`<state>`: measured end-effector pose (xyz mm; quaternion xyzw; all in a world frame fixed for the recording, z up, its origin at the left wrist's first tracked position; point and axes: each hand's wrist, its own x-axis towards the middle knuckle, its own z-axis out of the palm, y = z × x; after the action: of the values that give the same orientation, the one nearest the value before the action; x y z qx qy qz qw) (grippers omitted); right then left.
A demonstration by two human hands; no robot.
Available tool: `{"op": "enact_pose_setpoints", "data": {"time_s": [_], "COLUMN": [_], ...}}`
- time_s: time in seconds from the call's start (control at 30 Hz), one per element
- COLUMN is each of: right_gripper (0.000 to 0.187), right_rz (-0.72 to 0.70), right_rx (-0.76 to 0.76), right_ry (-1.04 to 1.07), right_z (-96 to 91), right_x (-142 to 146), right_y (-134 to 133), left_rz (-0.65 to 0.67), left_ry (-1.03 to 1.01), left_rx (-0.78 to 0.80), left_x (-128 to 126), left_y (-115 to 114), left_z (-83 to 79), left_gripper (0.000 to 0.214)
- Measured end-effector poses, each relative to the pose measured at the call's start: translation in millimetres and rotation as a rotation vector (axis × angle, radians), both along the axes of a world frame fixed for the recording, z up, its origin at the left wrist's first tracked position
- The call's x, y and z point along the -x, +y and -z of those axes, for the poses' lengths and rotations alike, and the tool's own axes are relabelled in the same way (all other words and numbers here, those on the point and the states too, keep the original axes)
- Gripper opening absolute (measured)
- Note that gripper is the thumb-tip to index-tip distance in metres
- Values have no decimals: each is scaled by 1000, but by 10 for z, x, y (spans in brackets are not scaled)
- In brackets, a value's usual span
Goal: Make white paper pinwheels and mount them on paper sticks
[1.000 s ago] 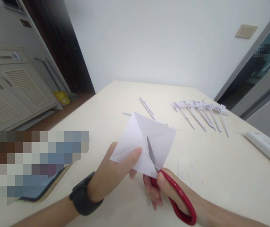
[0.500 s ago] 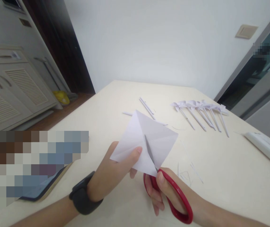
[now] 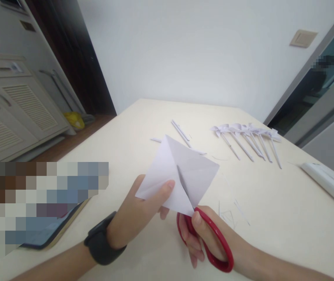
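My left hand (image 3: 139, 212) pinches the left corner of a creased white paper square (image 3: 197, 171), holding it above the cream table (image 3: 286, 218). A black watch is on that wrist. My right hand (image 3: 204, 238) grips red-handled scissors (image 3: 213, 244); their blades run up a diagonal crease from the paper's bottom corner toward its middle and look nearly closed.
Several white paper pinwheels on sticks (image 3: 247, 136) lie at the back right. Rolled paper sticks (image 3: 181, 132) lie behind the square. Thin paper scraps (image 3: 234, 212) lie right of the scissors. A white oblong object (image 3: 327, 183) sits at the right edge. A phone (image 3: 52, 230) lies at left.
The scissor blades have closed along the crease, cutting further into the paper. My right hand moved slightly up and left. The paper barely shifted.
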<state>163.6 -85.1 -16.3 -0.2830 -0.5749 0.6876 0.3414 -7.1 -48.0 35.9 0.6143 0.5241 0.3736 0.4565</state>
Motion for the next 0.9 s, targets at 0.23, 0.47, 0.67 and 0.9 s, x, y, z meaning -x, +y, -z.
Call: {"op": "enact_pose_setpoints", "data": {"time_s": [0.23,0.47,0.67,0.9], "right_gripper": [49,48,50,48], "right_rz": [-4,-4,2,-4], "right_rx": [17,18,34,39], "right_ry": [10,40,43,44], "right_z": [20,-8,-13,5], "right_x": [13,21,29,14], "right_y": [12,13,10,22], "left_rz": [27,20,68,70], "left_ry": [20,39,67,-22], "left_rx": [-2,6,-6,-57], "left_x": [-10,-14,-8,-1], "left_y": [-12,-7,0,6], "left_z": [-35,-31,-30,9], "left_gripper": [41,41,44,42]}}
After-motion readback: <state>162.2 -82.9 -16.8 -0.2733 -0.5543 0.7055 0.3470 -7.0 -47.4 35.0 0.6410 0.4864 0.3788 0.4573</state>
